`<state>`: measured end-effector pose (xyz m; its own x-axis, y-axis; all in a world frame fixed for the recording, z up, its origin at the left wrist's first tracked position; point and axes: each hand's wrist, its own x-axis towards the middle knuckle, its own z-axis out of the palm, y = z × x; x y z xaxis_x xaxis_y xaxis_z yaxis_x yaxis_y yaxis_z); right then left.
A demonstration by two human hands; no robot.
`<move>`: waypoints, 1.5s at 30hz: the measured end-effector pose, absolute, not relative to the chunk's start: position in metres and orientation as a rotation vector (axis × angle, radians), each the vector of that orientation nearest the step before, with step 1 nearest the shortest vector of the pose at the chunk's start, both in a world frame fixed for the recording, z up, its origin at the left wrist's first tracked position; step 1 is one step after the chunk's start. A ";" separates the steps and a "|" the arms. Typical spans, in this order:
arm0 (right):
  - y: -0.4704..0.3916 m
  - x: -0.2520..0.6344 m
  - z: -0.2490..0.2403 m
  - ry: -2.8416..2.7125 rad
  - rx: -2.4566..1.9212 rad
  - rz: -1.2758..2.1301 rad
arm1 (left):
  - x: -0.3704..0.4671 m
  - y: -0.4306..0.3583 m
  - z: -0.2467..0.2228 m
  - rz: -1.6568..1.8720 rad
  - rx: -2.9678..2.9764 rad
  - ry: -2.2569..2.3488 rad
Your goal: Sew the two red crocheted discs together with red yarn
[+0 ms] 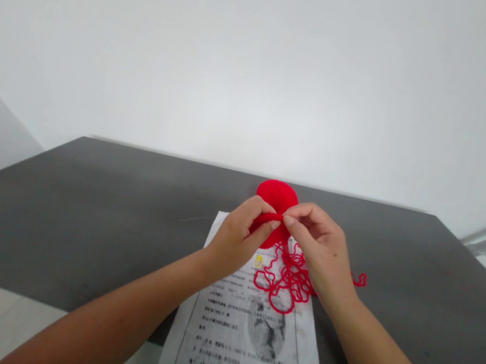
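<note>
My left hand (238, 234) pinches one side of a small red yarn piece (266, 217), its thumb and index finger closed on the edge. At the other end of that edge, the fingertips of my right hand (322, 249) are pressed together on the same piece. Whether a hook or needle is in the fingers cannot be made out. Just behind the hands sits a rounded red ball of yarn (276, 193), partly covered by them. Loose, tangled red yarn (294, 279) lies below my right hand, partly hidden by it.
A printed sheet (236, 350) with text and a dark picture lies under the hands and hangs over the near edge of the dark grey table (101, 213). A small yellow clip-like thing (258, 261) rests on the sheet. A white wall (245, 63) stands behind the table.
</note>
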<state>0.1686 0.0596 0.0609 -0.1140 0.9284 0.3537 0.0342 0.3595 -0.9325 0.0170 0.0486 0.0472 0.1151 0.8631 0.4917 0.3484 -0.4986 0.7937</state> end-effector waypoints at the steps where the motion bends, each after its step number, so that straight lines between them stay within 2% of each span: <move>1: 0.060 0.169 0.061 -1.474 -0.917 0.982 | 0.017 0.049 0.047 1.374 1.905 1.170; 27: 0.060 0.169 0.059 -1.521 -0.917 0.984 | 0.017 0.051 0.046 1.356 1.896 1.170; 45: 0.061 0.170 0.056 -1.580 -0.958 0.850 | 0.017 0.051 0.048 1.324 1.754 1.251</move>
